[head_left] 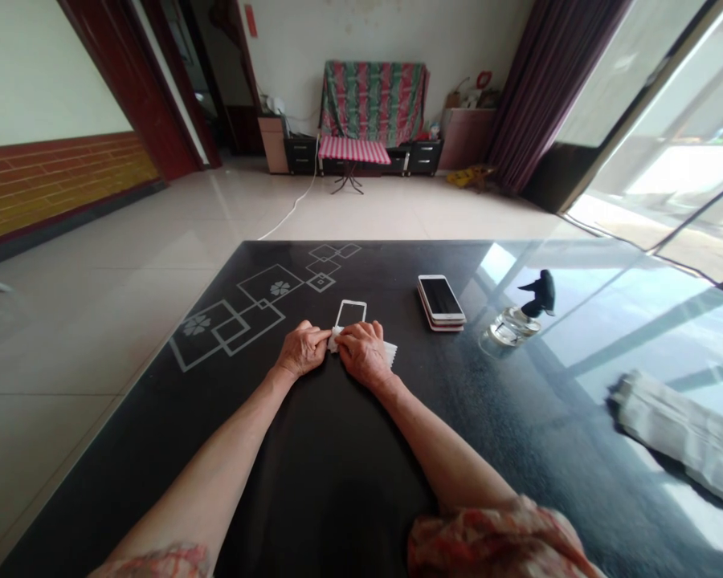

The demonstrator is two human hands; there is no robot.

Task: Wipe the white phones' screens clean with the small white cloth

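Observation:
A white-framed smartphone (353, 304) lies face up on the black table, its lower part covered by my fingers and a cloth. My left hand (304, 348) is closed at the phone's lower left edge, with thumb and index finger against it. My right hand (363, 350) is closed on a white wiping cloth (390, 353), which it presses onto the lower part of the screen. One zigzag-cut edge of the cloth sticks out to the right of this hand.
A stack of phones (441, 300) lies to the right, near a clear spray bottle (515, 325) with a black trigger head. A folded light-grey cloth (680, 429) is at the right. The glossy table (313, 482) bears pale square patterns. A striped-topped small table (353, 150) stands beyond.

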